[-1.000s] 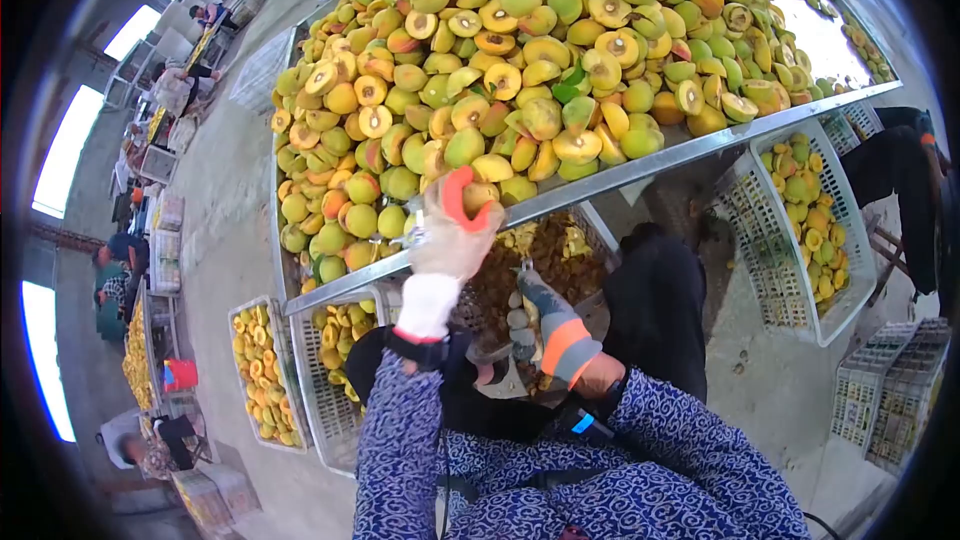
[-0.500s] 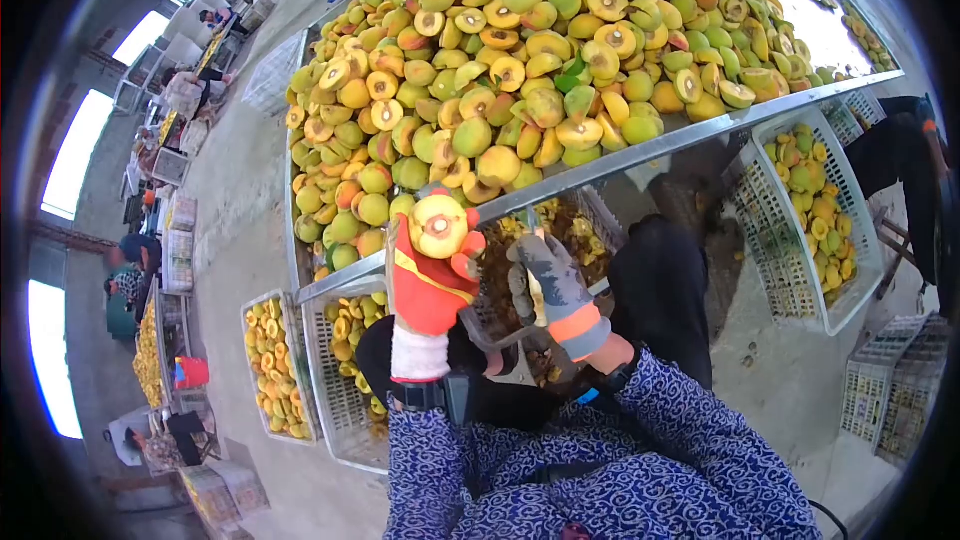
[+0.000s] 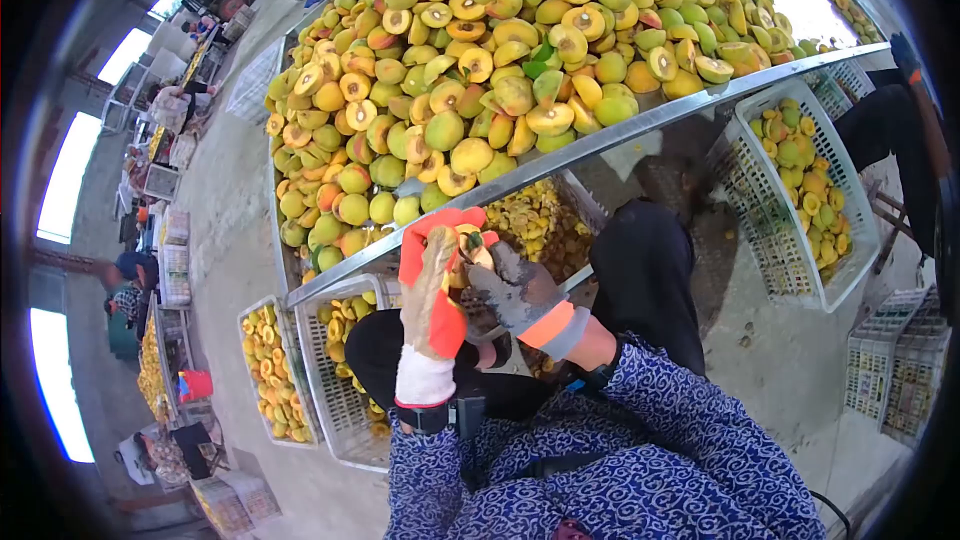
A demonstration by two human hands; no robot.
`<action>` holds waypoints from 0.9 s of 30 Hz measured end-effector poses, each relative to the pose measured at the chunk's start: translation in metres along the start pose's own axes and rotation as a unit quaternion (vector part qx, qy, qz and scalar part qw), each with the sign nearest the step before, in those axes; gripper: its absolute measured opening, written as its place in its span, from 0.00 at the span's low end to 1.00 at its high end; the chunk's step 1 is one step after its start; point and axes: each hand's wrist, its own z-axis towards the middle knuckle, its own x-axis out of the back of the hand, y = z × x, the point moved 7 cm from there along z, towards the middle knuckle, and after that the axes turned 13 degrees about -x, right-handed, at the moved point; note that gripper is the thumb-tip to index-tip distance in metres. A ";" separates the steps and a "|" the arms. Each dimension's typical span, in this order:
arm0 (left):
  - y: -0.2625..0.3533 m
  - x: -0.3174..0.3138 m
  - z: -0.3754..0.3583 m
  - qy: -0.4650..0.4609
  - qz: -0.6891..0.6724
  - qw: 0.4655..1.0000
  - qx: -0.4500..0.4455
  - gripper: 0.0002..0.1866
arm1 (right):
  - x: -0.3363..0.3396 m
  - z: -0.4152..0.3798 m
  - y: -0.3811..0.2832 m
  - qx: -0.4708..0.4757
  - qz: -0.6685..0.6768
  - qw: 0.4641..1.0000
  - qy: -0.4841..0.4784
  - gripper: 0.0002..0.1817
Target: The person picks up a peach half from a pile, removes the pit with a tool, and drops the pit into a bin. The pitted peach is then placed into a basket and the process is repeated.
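1. curled in close around a small yellow-orange piece of fruit [image 3: 467, 231], my left hand [image 3: 432, 285], gloved in red-orange coating and dirty white cloth, seems to pinch it near the fingertips.
2. bunched up from the other side is my right hand [image 3: 520, 295], in a dark grey glove with an orange band by the wrist. its fingers meet the fruit or come very near it; i cannot tell whether they are pressed together or pinching anything, since the glove hides their inner side.
3. what i hold sits between both hands, on my side of the bright metal rim [image 3: 640, 128]. past that rim lies a broad heap of yellow and green fruit [image 3: 490, 100], many of the pieces cut open.
4. beyond my right hand, lower than the rim, are yellow and brown scraps [image 3: 540, 225]. to my left stands a white slatted plastic crate [image 3: 335, 415] with yellow halves inside.
5. as i judge it, the step in hand is close two-handed work on this one piece.
6. the next move, i reckon, calls for a steady left hold and small, careful pressure from the right.
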 end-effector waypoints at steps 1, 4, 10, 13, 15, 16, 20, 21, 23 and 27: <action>-0.001 0.002 0.001 0.014 0.028 0.999 -0.012 0.23 | -0.001 0.000 -0.014 -0.007 -0.001 1.000 -0.002 0.15; -0.008 0.008 0.006 0.028 0.005 0.998 -0.060 0.24 | -0.005 -0.009 -0.015 -0.098 0.000 0.994 -0.049 0.16; -0.020 0.012 -0.001 0.066 -0.029 0.993 -0.090 0.25 | -0.005 -0.014 -0.012 -0.066 -0.107 0.991 -0.036 0.23; -0.021 0.013 -0.003 0.087 -0.073 0.991 -0.065 0.25 | -0.007 -0.012 -0.004 -0.089 -0.138 0.986 -0.038 0.24; -0.022 0.013 -0.004 0.083 -0.060 0.992 -0.069 0.24 | -0.006 -0.015 -0.009 -0.074 -0.126 0.989 -0.031 0.24; -0.021 0.012 -0.005 0.091 -0.067 0.991 -0.072 0.24 | -0.005 -0.017 -0.011 -0.066 -0.121 0.990 -0.027 0.24; -0.017 0.000 -0.008 0.121 -0.110 0.983 -0.082 0.24 | -0.006 -0.022 -0.015 0.042 -0.233 0.971 0.032 0.20; -0.017 -0.003 -0.007 0.129 -0.125 0.980 -0.084 0.24 | -0.007 -0.023 -0.014 0.084 -0.306 0.948 0.037 0.18; -0.014 -0.011 -0.004 0.086 -0.066 0.985 -0.134 0.22 | 0.000 -0.017 0.003 0.005 -0.224 0.973 0.056 0.16; -0.027 0.005 -0.001 0.108 -0.079 0.986 -0.104 0.21 | 0.010 -0.004 0.032 -0.192 0.110 0.970 0.103 0.15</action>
